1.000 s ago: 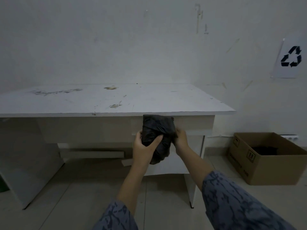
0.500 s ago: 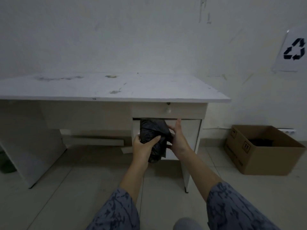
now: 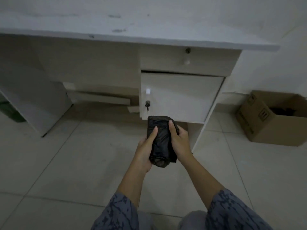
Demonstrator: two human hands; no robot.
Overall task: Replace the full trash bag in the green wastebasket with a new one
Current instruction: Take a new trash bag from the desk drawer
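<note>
Both hands out front, low over tiled floor [image 3: 69,163]. Folded black trash bag [image 3: 162,141] gripped between them, a compact wad, long axis running away from the person.

L hand [image 3: 145,152]: wraps bag's left side from beneath, thumb laid up across the top face. Clenched on the bag.
R hand [image 3: 178,140]: clamps right side, thumb on top near bag's far end, other fingers curled round the edge and mostly hidden. Also closed on the bag.

Bag's near end bulges out below both palms, rolled look. Far end flat, squared off. Bag is clear of the floor, held in the air.

Rel. to grip:
- Just beyond bag's far end: white desk [image 3: 132,39], cabinet door [image 3: 181,97] w/ small white knob and key in lock [image 3: 147,105], both on door's left edge. Bag's far edge overlaps door's bottom edge in view; touching or not, can't tell.
- Above the door: drawer [image 3: 187,62] w/ knob + lock.
- Far left of grip, behind desk side panel: green wastebasket [image 3: 10,110], only part showing, well apart from hands.
- Far right of grip: open cardboard box [image 3: 272,120] on floor by wall, sth dark inside, can't ID.

Sleeves [image 3: 232,211] blue-grey patterned, pushed up the forearms. Dim light, edges soft.
</note>
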